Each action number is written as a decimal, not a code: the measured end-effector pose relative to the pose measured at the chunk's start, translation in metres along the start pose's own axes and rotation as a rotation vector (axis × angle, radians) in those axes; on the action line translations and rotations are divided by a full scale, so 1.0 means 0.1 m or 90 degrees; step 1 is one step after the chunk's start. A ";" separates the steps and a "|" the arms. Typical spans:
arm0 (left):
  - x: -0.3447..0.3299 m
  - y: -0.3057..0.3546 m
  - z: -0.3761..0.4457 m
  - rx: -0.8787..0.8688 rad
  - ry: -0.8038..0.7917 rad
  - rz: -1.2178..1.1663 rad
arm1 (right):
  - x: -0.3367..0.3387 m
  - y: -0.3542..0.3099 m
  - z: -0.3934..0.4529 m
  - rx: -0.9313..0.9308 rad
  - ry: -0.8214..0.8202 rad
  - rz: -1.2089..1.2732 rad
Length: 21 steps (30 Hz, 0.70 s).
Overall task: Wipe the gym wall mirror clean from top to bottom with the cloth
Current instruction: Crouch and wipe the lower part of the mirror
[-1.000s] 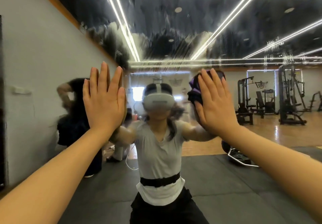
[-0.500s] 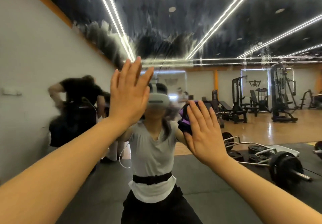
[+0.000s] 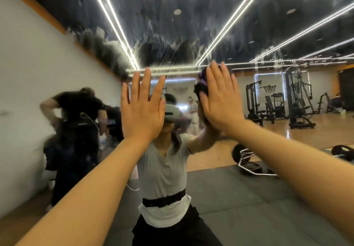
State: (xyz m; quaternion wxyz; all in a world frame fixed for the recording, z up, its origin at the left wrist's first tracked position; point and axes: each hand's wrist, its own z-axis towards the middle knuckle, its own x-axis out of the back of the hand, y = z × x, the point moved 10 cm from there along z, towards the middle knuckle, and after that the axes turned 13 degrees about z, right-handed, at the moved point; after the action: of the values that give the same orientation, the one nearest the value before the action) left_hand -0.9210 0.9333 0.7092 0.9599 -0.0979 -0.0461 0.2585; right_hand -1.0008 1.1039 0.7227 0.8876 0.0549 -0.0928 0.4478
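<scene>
Head view: A person faces the mirror [image 3: 191,25] with both arms raised. The right hand [image 3: 220,100] lies flat, fingers straight and together, pressing a purple cloth [image 3: 201,85] against the glass at about head height. Only the cloth's upper and left edges show past the palm; the rest is hidden behind the hand. The left hand [image 3: 142,108] is also flat and released, fingers spread, held up at the glass just beside the right; whether it touches the surface cannot be told.

Above both hands, the mirror carries a broad band of wet streaks and smears [image 3: 107,48], running down toward the hands. Below them the reflection looks clearer, showing gym machines [image 3: 298,100] and a loaded bar [image 3: 249,161] on the floor.

The cloth appears soft, light and easily bunched, so it is best held under a flat palm with even pressure, not pinched at 1 corner. The wet glass is likely slick, and the streaked upper band probably needs more passes before the work moves lower.
</scene>
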 end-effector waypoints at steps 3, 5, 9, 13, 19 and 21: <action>0.01 0.01 0.00 -0.002 0.006 0.003 | 0.12 -0.01 0.44 -0.041 -0.003 -0.003; 0.01 0.01 0.00 -0.002 0.005 0.001 | 0.11 -0.03 0.47 -0.038 0.002 -0.007; 0.02 0.01 0.00 -0.001 0.007 -0.002 | 0.02 -0.06 0.14 -0.028 0.061 0.004; 0.02 0.01 0.01 -0.006 0.011 0.000 | -0.07 -0.06 -0.16 -0.005 0.067 0.020; 0.01 0.02 0.00 -0.008 0.010 -0.002 | -0.13 -0.04 -0.52 0.010 0.070 -0.003; 0.01 0.02 0.00 -0.009 0.010 -0.006 | -0.17 -0.04 -0.71 0.023 0.072 -0.015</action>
State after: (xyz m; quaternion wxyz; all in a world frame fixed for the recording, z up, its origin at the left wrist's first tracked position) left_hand -0.9213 0.9350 0.7087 0.9607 -0.1066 -0.0409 0.2532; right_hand -0.9995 1.1012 0.6502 0.8955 0.0465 -0.0342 0.4413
